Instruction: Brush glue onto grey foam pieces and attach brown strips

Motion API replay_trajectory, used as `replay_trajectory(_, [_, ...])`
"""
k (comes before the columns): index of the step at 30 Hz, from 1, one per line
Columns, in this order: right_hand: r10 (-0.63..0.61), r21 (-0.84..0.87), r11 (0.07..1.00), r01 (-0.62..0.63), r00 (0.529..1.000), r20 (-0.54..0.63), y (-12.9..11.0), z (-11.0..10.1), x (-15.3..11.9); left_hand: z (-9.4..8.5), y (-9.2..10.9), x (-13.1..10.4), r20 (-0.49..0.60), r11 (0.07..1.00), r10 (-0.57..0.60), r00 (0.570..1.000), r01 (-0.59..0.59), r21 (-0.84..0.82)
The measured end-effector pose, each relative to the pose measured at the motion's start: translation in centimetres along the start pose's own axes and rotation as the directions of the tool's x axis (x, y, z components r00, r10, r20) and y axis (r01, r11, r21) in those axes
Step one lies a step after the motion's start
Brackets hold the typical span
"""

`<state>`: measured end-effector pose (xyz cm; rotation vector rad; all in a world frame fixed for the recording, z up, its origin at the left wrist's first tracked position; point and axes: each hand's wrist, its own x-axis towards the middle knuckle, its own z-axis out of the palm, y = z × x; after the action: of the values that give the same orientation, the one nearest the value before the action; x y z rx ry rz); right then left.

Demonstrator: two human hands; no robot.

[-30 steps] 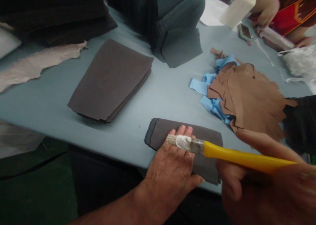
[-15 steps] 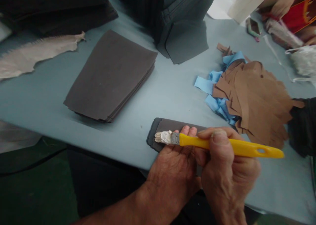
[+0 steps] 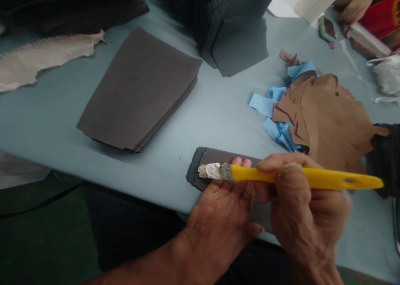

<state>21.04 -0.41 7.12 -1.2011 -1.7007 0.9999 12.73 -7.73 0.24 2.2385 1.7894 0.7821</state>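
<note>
My right hand (image 3: 309, 210) grips a paintbrush (image 3: 268, 174) by its yellow handle. White paste coats part of the bristles, which lie over the left end of a narrow dark grey-brown strip (image 3: 215, 156). A black edging shows along that end of the strip. My left hand (image 3: 225, 206) rests flat on the strip with its fingers stretched out, just below the brush. Part of the strip is hidden beneath both hands. Farther left lies a stack of dark brown sheets (image 3: 140, 89).
Brown cut pieces (image 3: 331, 118) and blue scraps (image 3: 262, 103) form a pile at right. Dark grey stacked panels (image 3: 240, 43) stand at the back. A frayed pale cloth (image 3: 46, 58) is at left. A co-worker's hand (image 3: 356, 6) appears top right, near a phone (image 3: 327, 28).
My right hand and the paintbrush have shifted right, and the handle lies more level. My left hand stays on the strip, its thumb now showing farther out. The view has moved slightly.
</note>
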Motion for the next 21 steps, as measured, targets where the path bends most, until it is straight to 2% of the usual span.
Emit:
replay_trajectory(4, [-0.055, 0.057, 0.997, 0.047, 0.987, 0.151, 0.3, -1.1, 2.2, -1.3, -0.2, 0.4, 0.054, 0.998, -0.023, 0.998, 0.026, -0.058])
replay_trajectory(6, [-0.078, 0.073, 0.995, 0.062, 0.966, 0.246, 0.3, -1.1, 3.7, -1.5, -0.2, 0.6, 0.044, 0.998, -0.027, 0.999, 0.03, -0.062])
replay_trajectory(9, [-0.059, 0.071, 0.997, 0.037, 0.938, 0.341, 0.3, -0.3, 6.0, -1.4, -0.2, 0.6, -0.01, 1.0, -0.019, 1.0, 0.019, -0.022])
replay_trajectory(12, [-0.045, 0.072, 0.997, 0.018, 0.917, 0.396, 0.0, 0.8, 7.5, -1.2, -0.2, 0.6, -0.017, 1.0, -0.013, 1.0, 0.013, 0.0])
replay_trajectory(17, [-0.029, 0.057, 0.998, 0.0, 0.857, 0.515, -0.3, 1.8, 7.9, -1.1, -0.1, 0.5, 0.003, 1.0, -0.021, 1.0, 0.021, -0.018])
replay_trajectory(21, [-0.032, 0.015, 1.0, 0.028, 0.858, 0.513, 0.0, 1.9, 7.9, -1.0, 0.0, 0.5, 0.005, 1.0, -0.028, 1.0, 0.028, -0.012])
